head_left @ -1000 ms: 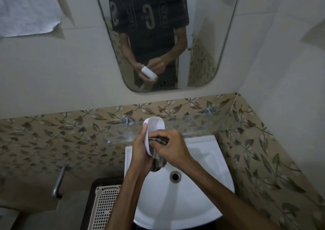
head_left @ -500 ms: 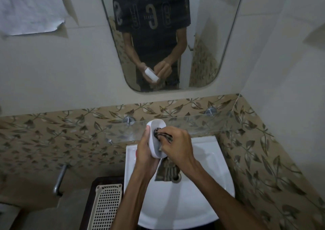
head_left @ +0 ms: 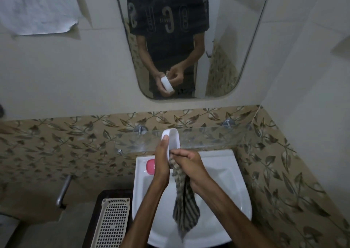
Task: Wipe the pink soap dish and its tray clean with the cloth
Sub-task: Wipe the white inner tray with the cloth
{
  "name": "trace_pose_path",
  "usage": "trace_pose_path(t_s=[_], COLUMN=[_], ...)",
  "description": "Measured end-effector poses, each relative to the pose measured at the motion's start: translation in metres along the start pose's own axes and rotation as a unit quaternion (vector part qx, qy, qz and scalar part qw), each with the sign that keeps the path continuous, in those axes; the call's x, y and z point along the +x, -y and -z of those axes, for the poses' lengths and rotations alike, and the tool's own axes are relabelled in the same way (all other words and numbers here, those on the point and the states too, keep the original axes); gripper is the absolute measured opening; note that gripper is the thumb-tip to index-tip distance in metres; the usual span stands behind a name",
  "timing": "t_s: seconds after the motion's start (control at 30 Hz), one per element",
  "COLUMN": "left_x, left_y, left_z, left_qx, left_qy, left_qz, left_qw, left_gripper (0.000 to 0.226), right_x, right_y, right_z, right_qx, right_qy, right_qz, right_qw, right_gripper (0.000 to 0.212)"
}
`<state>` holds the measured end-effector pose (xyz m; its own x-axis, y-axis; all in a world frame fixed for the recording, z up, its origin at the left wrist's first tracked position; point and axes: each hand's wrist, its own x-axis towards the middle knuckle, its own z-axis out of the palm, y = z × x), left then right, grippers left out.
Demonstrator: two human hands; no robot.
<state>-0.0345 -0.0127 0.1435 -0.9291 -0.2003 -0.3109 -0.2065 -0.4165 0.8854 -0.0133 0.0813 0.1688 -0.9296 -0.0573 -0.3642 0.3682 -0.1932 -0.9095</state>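
My left hand [head_left: 162, 162] grips a white oval tray [head_left: 173, 138] upright on its edge, above the back of the sink, thumb against its rim. My right hand [head_left: 189, 162] holds a dark checked cloth [head_left: 184, 204] bunched against the tray's lower inside; the rest of the cloth hangs down over the basin. A pink soap dish [head_left: 150, 166] lies on the sink's back left corner, partly hidden behind my left hand.
A white sink [head_left: 227, 173] stands below a glass shelf [head_left: 208, 137] fixed to the leaf-patterned tiles. A mirror [head_left: 236, 39] hangs above. A cream perforated basket [head_left: 113, 223] sits left of the sink, and a metal pipe [head_left: 63, 191] juts from the left wall.
My right hand has drawn the cloth down from the tray's upper inside to its lower end, and more of the cloth now hangs loose. The pink dish has come into sight.
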Motion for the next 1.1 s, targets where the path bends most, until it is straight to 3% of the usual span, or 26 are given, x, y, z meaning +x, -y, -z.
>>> trace_pose_path(t_s=[0.07, 0.13, 0.2, 0.3, 0.37, 0.4, 0.43, 0.5, 0.57, 0.63, 0.73, 0.87, 1.0, 1.1], left_x=[-0.003, -0.006, -0.007, -0.007, -0.007, -0.008, -0.008, -0.009, -0.009, -0.01, -0.011, -0.002, 0.0, 0.0], left_y=[0.006, 0.015, 0.02, 0.014, 0.008, 0.006, 0.005, 0.004, 0.006, 0.005, -0.001, 0.001, 0.004, 0.004], left_z=[0.0, -0.002, -0.004, -0.002, 0.003, 0.005, 0.007, 0.01, 0.009, 0.008, 0.008, 0.008, 0.008, 0.007], left_qx=[0.013, 0.004, -0.03, 0.039, 0.08, 0.089, 0.094, 0.083, 0.06, 0.039, 0.021, 0.024, 0.056, 0.064], left_qy=[0.027, 0.049, 0.031, 0.029, 0.039, 0.047, 0.053, 0.049, 0.027, 0.003, -0.013, -0.027, -0.022, -0.009], left_qz=[0.002, 0.013, 0.013, -0.024, -0.057, -0.067, -0.07, -0.062, -0.043, -0.029, -0.009, -0.004, -0.017, -0.023], left_qw=[1.0, 0.999, 0.999, 0.999, 0.994, 0.993, 0.992, 0.993, 0.997, 0.999, 1.0, 0.999, 0.998, 0.998], left_gripper=[0.074, 0.058, 0.049, 0.046, 0.047, 0.047, 0.047, 0.041, 0.029, 0.029, 0.056, 0.037, 0.072, 0.085], right_x=[0.002, 0.012, 0.021, 0.028, 0.027, 0.026, 0.025, 0.026, 0.026, 0.023, 0.015, 0.011, 0.001, 0.0], right_y=[0.008, 0.022, 0.035, 0.033, 0.021, 0.015, 0.008, 0.001, 0.001, 0.002, -0.008, -0.011, -0.002, -0.002], right_z=[-0.006, -0.009, -0.013, -0.018, -0.016, -0.012, -0.008, -0.002, -0.001, 0.0, 0.007, 0.014, 0.008, 0.01], right_qx=[0.118, 0.193, 0.221, 0.23, 0.148, 0.053, -0.058, -0.257, -0.385, -0.448, -0.46, -0.339, -0.1, 0.065], right_qy=[-0.019, -0.039, -0.064, -0.097, -0.112, -0.121, -0.132, -0.142, -0.149, -0.125, -0.041, 0.06, 0.075, 0.073], right_qz=[-0.042, -0.075, -0.111, -0.091, 0.033, 0.127, 0.221, 0.352, 0.396, 0.39, 0.294, 0.209, 0.068, -0.005], right_qw=[0.992, 0.978, 0.967, 0.964, 0.982, 0.983, 0.965, 0.889, 0.82, 0.795, 0.837, 0.915, 0.99, 0.995], right_gripper=[0.014, 0.015, 0.017, 0.01, 0.014, 0.016, 0.017, 0.017, 0.011, 0.006, 0.01, 0.021, 0.032, 0.024])
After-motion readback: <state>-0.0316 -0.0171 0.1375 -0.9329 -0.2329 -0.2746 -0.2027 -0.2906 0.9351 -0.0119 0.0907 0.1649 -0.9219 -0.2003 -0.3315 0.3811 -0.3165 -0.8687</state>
